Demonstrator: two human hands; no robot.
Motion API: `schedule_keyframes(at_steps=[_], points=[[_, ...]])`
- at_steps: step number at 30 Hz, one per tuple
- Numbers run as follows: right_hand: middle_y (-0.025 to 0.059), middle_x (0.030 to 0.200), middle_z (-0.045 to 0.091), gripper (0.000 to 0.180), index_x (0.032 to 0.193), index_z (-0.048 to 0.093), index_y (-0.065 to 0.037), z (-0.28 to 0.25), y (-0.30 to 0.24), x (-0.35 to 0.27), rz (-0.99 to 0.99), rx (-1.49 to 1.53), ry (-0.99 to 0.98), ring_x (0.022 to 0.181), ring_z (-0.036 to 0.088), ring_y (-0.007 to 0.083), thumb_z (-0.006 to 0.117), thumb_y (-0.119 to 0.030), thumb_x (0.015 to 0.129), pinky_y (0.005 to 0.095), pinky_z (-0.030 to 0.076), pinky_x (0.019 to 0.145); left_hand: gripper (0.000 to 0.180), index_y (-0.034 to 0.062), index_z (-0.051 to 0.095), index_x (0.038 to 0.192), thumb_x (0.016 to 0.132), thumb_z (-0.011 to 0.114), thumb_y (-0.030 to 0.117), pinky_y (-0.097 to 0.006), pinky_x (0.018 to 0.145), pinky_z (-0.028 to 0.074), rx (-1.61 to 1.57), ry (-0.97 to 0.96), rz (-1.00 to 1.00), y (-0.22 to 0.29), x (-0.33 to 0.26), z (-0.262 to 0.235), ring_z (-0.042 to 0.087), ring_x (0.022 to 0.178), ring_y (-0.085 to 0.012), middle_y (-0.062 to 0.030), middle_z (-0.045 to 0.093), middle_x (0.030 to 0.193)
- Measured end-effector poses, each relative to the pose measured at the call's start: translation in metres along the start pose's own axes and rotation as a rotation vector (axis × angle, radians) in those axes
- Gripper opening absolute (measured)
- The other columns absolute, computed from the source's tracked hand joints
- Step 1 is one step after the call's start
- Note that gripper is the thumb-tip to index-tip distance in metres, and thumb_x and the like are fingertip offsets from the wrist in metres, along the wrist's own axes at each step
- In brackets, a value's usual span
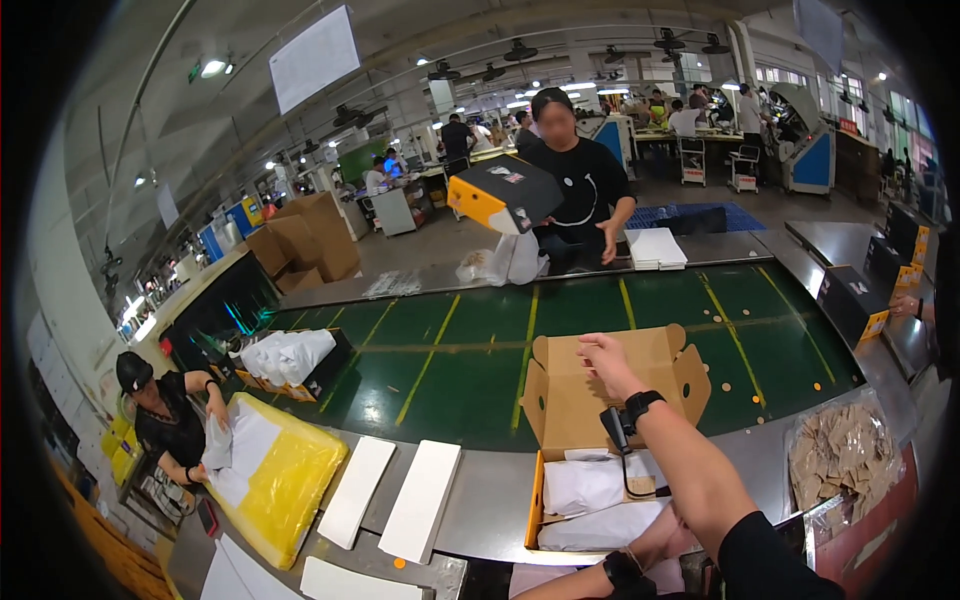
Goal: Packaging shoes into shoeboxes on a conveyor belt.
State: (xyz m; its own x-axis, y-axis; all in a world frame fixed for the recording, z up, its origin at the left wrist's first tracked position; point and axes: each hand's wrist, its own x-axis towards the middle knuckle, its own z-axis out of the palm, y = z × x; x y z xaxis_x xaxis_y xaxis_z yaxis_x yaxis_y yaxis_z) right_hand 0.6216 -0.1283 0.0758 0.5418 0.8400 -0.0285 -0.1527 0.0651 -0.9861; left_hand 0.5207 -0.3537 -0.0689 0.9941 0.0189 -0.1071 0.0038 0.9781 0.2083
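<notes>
Our right hand (603, 358) rests loosely curled, holding nothing, on the raised lid of the open box (600, 440) on the counter (490, 500), white paper already inside, lid unclosed, while our left hand (668, 535), grip hidden, lies beneath it.

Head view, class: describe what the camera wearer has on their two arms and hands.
Both hands are bare. The right hand has a black wristband carrying a small black device with a thin dangling cable, and a black short sleeve above. The left hand shows a black wristband.
</notes>
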Motion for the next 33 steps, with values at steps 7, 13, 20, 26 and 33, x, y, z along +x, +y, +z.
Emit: schedule_keyframes(at_steps=[7,13,20,26,33], points=[[0.0000,0.084,0.061,0.026,0.113,0.064,-0.008,0.001,0.002,0.011,0.003,0.036,-0.059,0.070,0.056,0.0081,0.063,-0.009,0.087,0.0234,0.045,0.057,0.028,0.0071,0.056,0.121,0.105,0.040,0.024,-0.038,0.095,0.050,-0.033,0.179,0.303,0.047,-0.003,0.017,0.062,0.109,-0.0202,-0.0056,0.065,0.118],[0.0011,0.093,0.067,0.024,0.115,0.064,-0.010,-0.017,-0.042,0.011,-0.037,0.051,-0.106,0.074,0.060,0.0085,0.064,-0.015,0.092,0.0241,0.049,0.061,0.030,0.0041,0.057,0.117,0.106,0.034,0.020,-0.036,0.095,0.050,-0.198,-0.329,0.399,0.066,-0.007,-0.006,0.063,0.106,-0.0205,-0.0096,0.065,0.114],[0.0032,0.107,0.066,0.034,0.127,0.058,-0.009,-0.110,-0.111,-0.031,-0.087,-0.078,-0.109,0.089,0.061,0.0102,0.062,-0.024,0.096,0.0266,0.051,0.076,0.028,0.0009,0.059,0.121,0.102,0.050,0.020,-0.026,0.071,0.054,0.705,-0.075,-0.122,0.042,-0.044,0.021,0.066,0.082,-0.0149,-0.0070,0.067,0.100],[-0.0004,0.083,0.063,0.024,0.109,0.062,-0.005,-0.234,-0.036,-0.147,-0.050,-0.347,-0.005,0.069,0.055,0.0061,0.063,-0.023,0.093,0.0219,0.045,0.057,0.030,0.0072,0.066,0.123,0.099,0.060,0.024,-0.024,0.071,0.053,1.375,0.532,0.415,0.110,-0.141,0.023,0.066,0.079,-0.0114,-0.0032,0.071,0.095],[0.0149,0.143,0.045,0.066,0.150,0.033,-0.003,-0.207,0.110,-0.253,0.030,-0.223,0.149,0.126,0.046,0.0209,0.061,-0.009,0.090,0.0322,0.035,0.107,0.057,-0.0076,0.045,0.136,0.087,0.063,0.016,-0.046,0.095,0.046,2.208,1.134,0.901,0.139,-0.177,0.008,0.055,0.112,-0.0453,-0.0332,0.051,0.130]])
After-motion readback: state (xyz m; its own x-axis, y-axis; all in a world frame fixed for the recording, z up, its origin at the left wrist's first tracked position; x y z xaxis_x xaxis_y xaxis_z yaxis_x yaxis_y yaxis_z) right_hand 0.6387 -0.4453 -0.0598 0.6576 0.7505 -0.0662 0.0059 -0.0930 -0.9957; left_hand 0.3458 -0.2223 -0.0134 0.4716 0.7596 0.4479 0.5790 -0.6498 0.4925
